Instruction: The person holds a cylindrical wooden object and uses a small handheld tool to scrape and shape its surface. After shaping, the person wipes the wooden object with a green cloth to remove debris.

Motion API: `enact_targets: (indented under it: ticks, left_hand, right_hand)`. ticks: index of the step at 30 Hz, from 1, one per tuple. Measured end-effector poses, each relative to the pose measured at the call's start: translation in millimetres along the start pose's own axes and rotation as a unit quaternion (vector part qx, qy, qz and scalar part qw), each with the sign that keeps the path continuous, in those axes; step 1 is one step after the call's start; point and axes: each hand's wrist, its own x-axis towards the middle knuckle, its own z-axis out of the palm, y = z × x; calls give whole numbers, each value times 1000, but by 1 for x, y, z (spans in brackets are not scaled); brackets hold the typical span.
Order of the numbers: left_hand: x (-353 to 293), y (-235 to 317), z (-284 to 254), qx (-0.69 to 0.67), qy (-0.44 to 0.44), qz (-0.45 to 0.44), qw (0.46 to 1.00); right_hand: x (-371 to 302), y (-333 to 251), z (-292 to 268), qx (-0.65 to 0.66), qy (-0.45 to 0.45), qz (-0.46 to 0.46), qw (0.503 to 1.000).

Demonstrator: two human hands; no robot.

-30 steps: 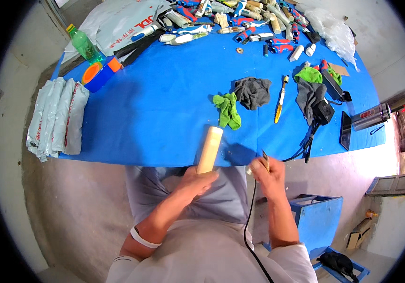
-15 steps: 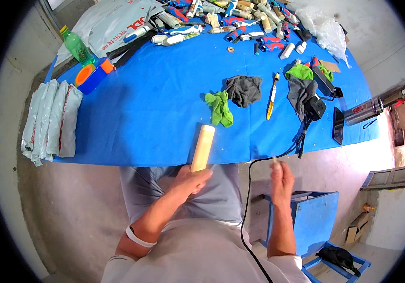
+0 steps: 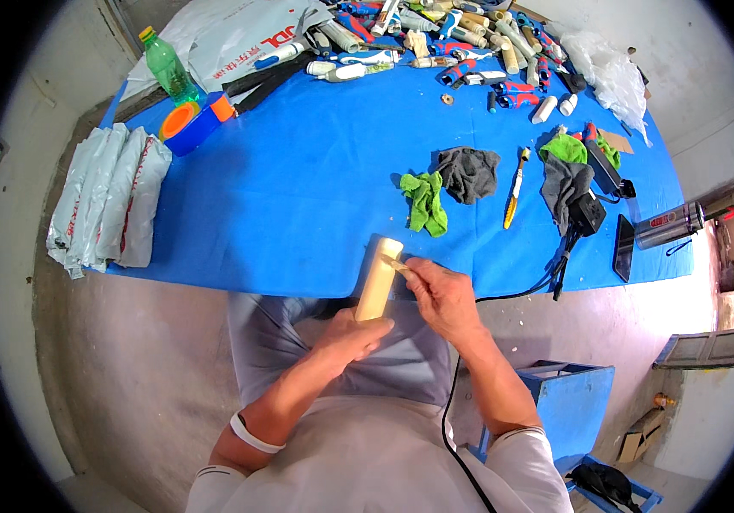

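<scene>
My left hand [image 3: 355, 336] is wrapped round the lower end of a pale yellow cylinder [image 3: 380, 282]. The cylinder tilts slightly right at the table's front edge, its upper end over the blue cloth. Beside its upper part, my right hand [image 3: 440, 293] is closed in a pinch on a small thin tan piece [image 3: 395, 265]. The tip of that piece meets the cylinder's side; its kind is too small to tell. Beyond the hands lie a green rag [image 3: 424, 203], a dark grey rag [image 3: 468, 174] and a toothbrush [image 3: 517, 188] with a yellow handle.
Plastic-wrapped packages [image 3: 110, 197] and a tape dispenser [image 3: 192, 124] with a green bottle [image 3: 168, 68] stand left. Tubes and tool handles [image 3: 470, 43] heap at the back. Right are a power adapter [image 3: 588, 214], phone [image 3: 624, 248] and flask [image 3: 669, 226]. A black cable [image 3: 446, 410] crosses my front.
My right hand has moved left and forward from beside the cable, bringing the small tan piece against the cylinder. My left hand still grips the cylinder. The whole view has shifted slightly.
</scene>
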Motion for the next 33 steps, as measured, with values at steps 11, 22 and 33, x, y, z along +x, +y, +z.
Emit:
enact_targets:
  ticks: [11,22,33]
  left_hand:
    - [-6,10,0,11,2,-13,1000]
    - [-10,12,2,25,30,-15,999]
    - [-5,8,-1,45,36,-16,998]
  right_hand:
    - [6,8,1,-46,44,-52,997]
    - [12,4,-4,-37,23,-50,998]
    - [9,6,7,2,5,-59,998]
